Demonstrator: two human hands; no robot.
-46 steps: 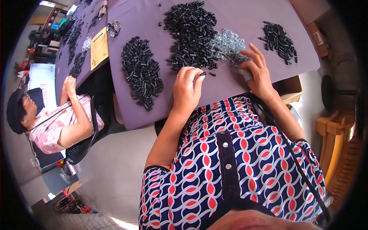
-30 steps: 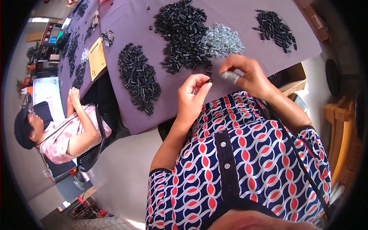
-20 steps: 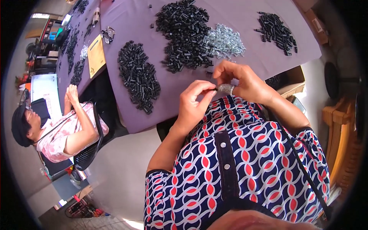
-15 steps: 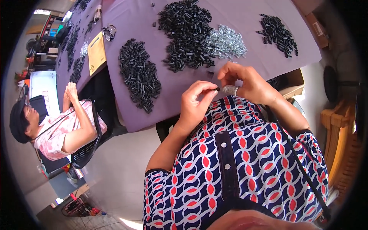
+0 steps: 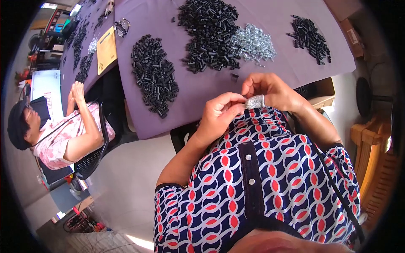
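My left hand (image 5: 221, 113) is closed in a pinch, its thumb and forefinger meeting at the fingertips of my right hand (image 5: 274, 92). The small black part seen in the left pinch a moment ago is now hidden between the fingertips. My right fingers are curled in, and a shiny silvery wrap (image 5: 255, 102) covers the thumb. Whatever they grip is hidden. Both hands are just off the table's near edge, in front of my patterned shirt. Closest to them on the cloth lies a single dark piece (image 5: 234, 76).
On the purple tablecloth (image 5: 145, 122) lie a large heap of black cylindrical parts (image 5: 209, 36), a left heap (image 5: 154, 76), a right heap (image 5: 310, 40) and a pile of clear, shiny pieces (image 5: 255, 42). A cardboard box (image 5: 322, 95) is under the table's right edge. Another person (image 5: 71, 130) sits at left.
My left hand has moved right, bringing its black part against my right fingertips, where it is lost from sight. The right fingers have curled down to meet it.
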